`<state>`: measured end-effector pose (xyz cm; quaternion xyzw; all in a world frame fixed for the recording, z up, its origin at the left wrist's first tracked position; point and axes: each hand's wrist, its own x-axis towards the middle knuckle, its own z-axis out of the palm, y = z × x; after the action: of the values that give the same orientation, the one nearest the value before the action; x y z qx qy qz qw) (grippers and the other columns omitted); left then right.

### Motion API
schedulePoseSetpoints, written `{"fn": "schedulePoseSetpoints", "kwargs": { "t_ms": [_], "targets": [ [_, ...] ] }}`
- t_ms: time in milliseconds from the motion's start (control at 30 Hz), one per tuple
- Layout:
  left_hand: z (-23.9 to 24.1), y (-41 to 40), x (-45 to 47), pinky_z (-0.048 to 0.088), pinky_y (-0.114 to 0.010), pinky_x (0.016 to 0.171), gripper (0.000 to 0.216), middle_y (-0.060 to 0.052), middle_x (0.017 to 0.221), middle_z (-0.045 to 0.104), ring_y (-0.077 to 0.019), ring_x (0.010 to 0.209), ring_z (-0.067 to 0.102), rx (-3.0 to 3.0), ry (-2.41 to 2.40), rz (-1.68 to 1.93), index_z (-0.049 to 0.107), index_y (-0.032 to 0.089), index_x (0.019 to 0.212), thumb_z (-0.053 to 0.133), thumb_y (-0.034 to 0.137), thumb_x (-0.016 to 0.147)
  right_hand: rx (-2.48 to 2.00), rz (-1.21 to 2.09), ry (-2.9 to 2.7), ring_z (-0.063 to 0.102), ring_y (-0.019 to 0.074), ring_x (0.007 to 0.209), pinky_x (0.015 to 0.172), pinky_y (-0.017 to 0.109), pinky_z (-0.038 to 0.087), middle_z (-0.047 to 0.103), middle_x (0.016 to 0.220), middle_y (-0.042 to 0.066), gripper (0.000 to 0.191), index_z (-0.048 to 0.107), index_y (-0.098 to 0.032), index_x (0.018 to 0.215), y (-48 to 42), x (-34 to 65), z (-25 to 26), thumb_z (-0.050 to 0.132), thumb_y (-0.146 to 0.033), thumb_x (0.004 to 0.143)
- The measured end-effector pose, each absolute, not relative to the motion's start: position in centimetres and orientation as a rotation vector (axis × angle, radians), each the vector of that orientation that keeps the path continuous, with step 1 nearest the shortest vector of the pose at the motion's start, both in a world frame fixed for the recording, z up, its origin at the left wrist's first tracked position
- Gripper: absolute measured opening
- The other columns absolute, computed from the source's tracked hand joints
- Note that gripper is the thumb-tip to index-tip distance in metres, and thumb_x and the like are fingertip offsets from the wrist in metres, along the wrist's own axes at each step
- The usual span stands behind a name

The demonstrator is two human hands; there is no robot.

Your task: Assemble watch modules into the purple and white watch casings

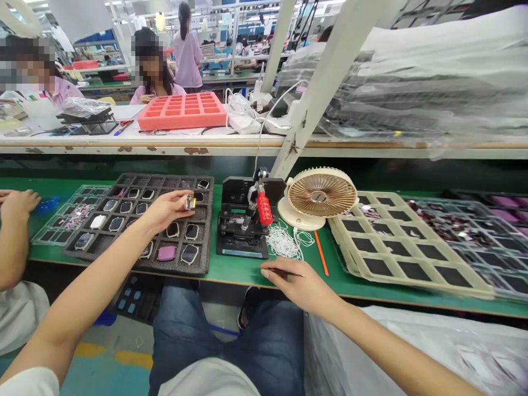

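Observation:
My left hand (165, 210) pinches a small shiny watch case (190, 202) above the dark foam tray (205, 242), which holds several similar watch cases in its pockets. My right hand (297, 285) rests at the front edge of the green bench (247, 269), its fingers closed on thin dark tweezers (284, 271) that point left. Between my hands stands a black press jig (243, 225) with a red-handled lever (264, 208). A heap of small white rings (284, 242) lies just right of the jig.
A small beige fan (320, 193) stands behind the rings, an orange stick (320, 259) beside it. Cream compartment trays (396, 242) and clear trays (474, 225) fill the right. A co-worker's hand (16, 202) rests at far left by a clear tray (61, 220). Other people sit behind a red tray (181, 110).

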<state>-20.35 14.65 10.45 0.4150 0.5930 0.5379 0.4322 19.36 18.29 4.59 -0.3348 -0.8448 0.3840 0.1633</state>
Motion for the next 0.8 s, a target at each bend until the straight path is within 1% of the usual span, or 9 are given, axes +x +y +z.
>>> {"fn": "schedulePoseSetpoints", "kwargs": {
  "t_ms": [67, 167, 233, 300, 367, 433, 500, 633, 800],
  "targets": [
    [10.8, 13.6, -19.6, 0.059, -0.056, 0.104, 0.032, -0.014, 0.11, 0.076, -0.0263, 0.109, 0.073, 0.918, 1.365, 1.442, 0.069, 0.013, 0.124, 0.066, 0.023, 0.093, -0.904, 1.113, -2.373, 0.073, 0.0219, 0.088, 0.081, 0.035, 0.057, 0.079, 0.099, 0.005, 0.028, 0.082, -0.026, 0.108, 17.9, 18.9, 5.4, 0.062, -0.045, 0.103],
    [10.9, 11.8, -17.1, 0.056, -0.049, 0.113, 0.027, -0.015, 0.115, 0.076, -0.026, 0.121, 0.071, 0.696, 1.16, 1.604, 0.07, 0.011, 0.121, 0.061, 0.016, 0.096, -0.83, 1.127, -2.339, 0.072, 0.0205, 0.085, 0.078, 0.033, 0.057, 0.078, 0.095, 0.004, 0.027, 0.082, -0.027, 0.108, 17.1, 18.1, 6.5, 0.063, -0.045, 0.104],
    [10.6, 10.4, -14.8, 0.056, -0.045, 0.113, 0.029, -0.018, 0.118, 0.077, -0.0269, 0.124, 0.071, 0.434, 0.962, 1.679, 0.07, 0.009, 0.122, 0.061, 0.011, 0.095, -0.797, 1.127, -2.334, 0.072, 0.0194, 0.083, 0.076, 0.032, 0.056, 0.078, 0.093, 0.003, 0.025, 0.082, -0.028, 0.109, 16.7, 17.6, 6.9, 0.064, -0.044, 0.104],
    [10.0, 9.0, -12.5, 0.057, -0.046, 0.112, 0.034, -0.019, 0.121, 0.077, -0.0292, 0.122, 0.072, 0.249, 0.84, 1.659, 0.068, 0.008, 0.128, 0.064, 0.01, 0.094, -0.779, 1.126, -2.329, 0.072, 0.019, 0.081, 0.074, 0.031, 0.057, 0.078, 0.091, 0.003, 0.025, 0.082, -0.027, 0.108, 16.4, 17.1, 7.3, 0.064, -0.044, 0.104],
    [9.4, 7.9, -10.4, 0.057, -0.049, 0.112, 0.035, -0.021, 0.125, 0.076, -0.0315, 0.12, 0.073, 0.213, 0.829, 1.597, 0.068, 0.009, 0.13, 0.068, 0.016, 0.096, -0.783, 1.116, -2.312, 0.073, 0.0199, 0.082, 0.074, 0.032, 0.058, 0.078, 0.093, 0.005, 0.027, 0.082, -0.026, 0.107, 16.2, 16.8, 7.6, 0.063, -0.045, 0.103],
    [9.0, 6.9, -8.7, 0.055, -0.05, 0.113, 0.034, -0.022, 0.129, 0.075, -0.0329, 0.118, 0.074, 0.249, 0.86, 1.558, 0.07, 0.008, 0.126, 0.072, 0.026, 0.097, -0.805, 1.104, -2.271, 0.074, 0.0212, 0.085, 0.076, 0.032, 0.06, 0.08, 0.098, 0.007, 0.029, 0.083, -0.025, 0.108, 16.0, 16.7, 8.0, 0.064, -0.046, 0.103],
    [8.8, 6.1, -7.6, 0.057, -0.05, 0.108, 0.038, -0.023, 0.13, 0.074, -0.0322, 0.112, 0.076, 0.317, 0.898, 1.554, 0.07, 0.009, 0.125, 0.075, 0.032, 0.096, -0.814, 1.106, -2.209, 0.075, 0.0221, 0.089, 0.079, 0.033, 0.062, 0.08, 0.102, 0.007, 0.028, 0.083, -0.026, 0.11, 15.8, 16.7, 8.5, 0.067, -0.047, 0.101],
    [8.5, 4.7, -6.4, 0.062, -0.045, 0.094, 0.044, -0.022, 0.129, 0.075, -0.0294, 0.101, 0.079, 0.431, 0.912, 1.526, 0.067, 0.013, 0.131, 0.081, 0.029, 0.092, -0.801, 1.149, -2.085, 0.077, 0.0213, 0.09, 0.079, 0.03, 0.064, 0.081, 0.103, 0.005, 0.022, 0.085, -0.03, 0.11, 15.3, 16.8, 9.5, 0.074, -0.044, 0.097],
    [8.4, 3.4, -5.6, 0.062, -0.048, 0.097, 0.045, -0.021, 0.132, 0.075, -0.0319, 0.107, 0.078, 0.427, 0.902, 1.512, 0.071, 0.016, 0.129, 0.084, 0.031, 0.089, -0.726, 1.163, -2.048, 0.077, 0.0203, 0.09, 0.08, 0.029, 0.066, 0.08, 0.102, 0.006, 0.019, 0.086, -0.029, 0.106, 14.8, 16.4, 10.1, 0.073, -0.041, 0.099]
  ]
}}
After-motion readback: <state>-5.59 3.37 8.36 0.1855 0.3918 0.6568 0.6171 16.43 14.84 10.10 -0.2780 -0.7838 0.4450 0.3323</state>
